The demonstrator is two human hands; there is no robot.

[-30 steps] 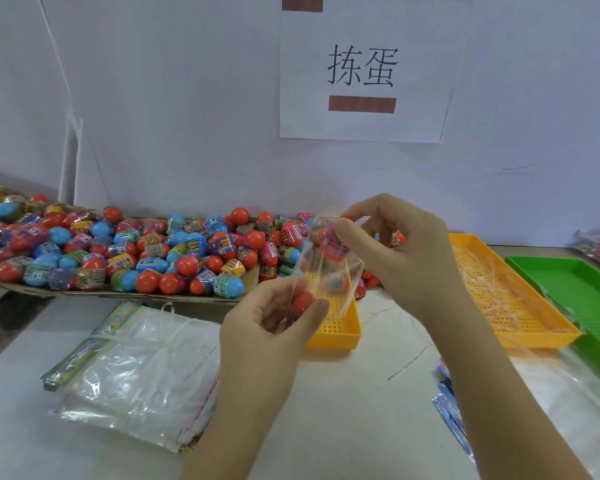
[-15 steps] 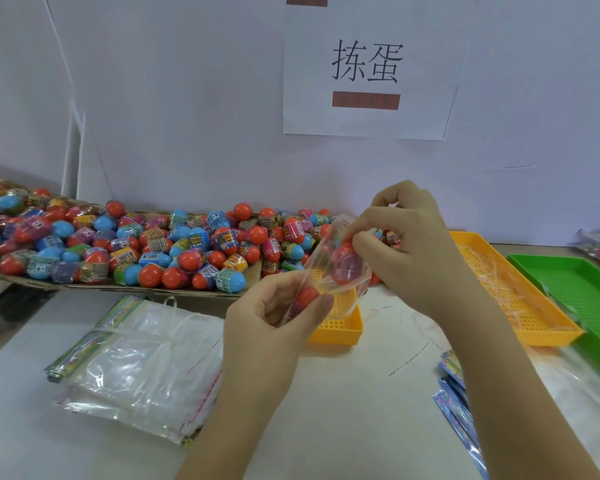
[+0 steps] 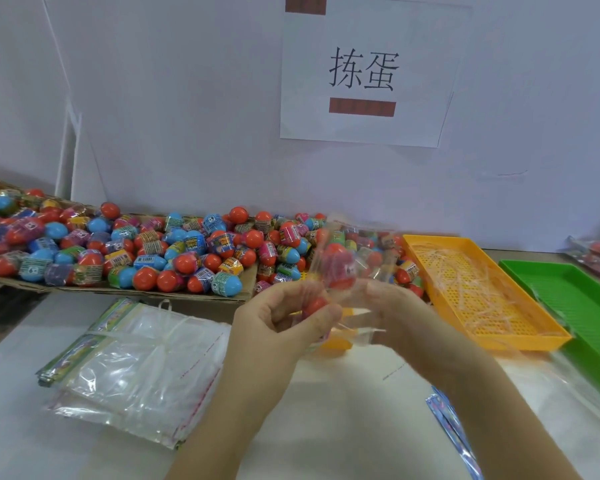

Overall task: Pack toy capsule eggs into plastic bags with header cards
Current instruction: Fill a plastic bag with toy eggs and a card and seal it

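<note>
A small clear plastic bag (image 3: 347,271) with capsule eggs inside, one red egg (image 3: 336,252) uppermost and another (image 3: 315,305) at the bottom, is held above the table. My left hand (image 3: 278,323) pinches its lower end between thumb and fingers. My right hand (image 3: 392,306), blurred by motion, holds the bag's right side low down. Behind lies a big heap of red, blue and wrapped capsule eggs (image 3: 146,247) on a cardboard sheet.
A stack of clear bags with header cards (image 3: 129,365) lies at the left front. A yellow tray (image 3: 492,323) holding plastic strips and a green tray (image 3: 568,296) stand at the right. More header cards (image 3: 447,424) lie near my right forearm. A paper sign (image 3: 364,71) hangs on the wall.
My right hand has dropped from the bag's top opening to its lower right side. The bag with the eggs has tilted and shifted rightward.
</note>
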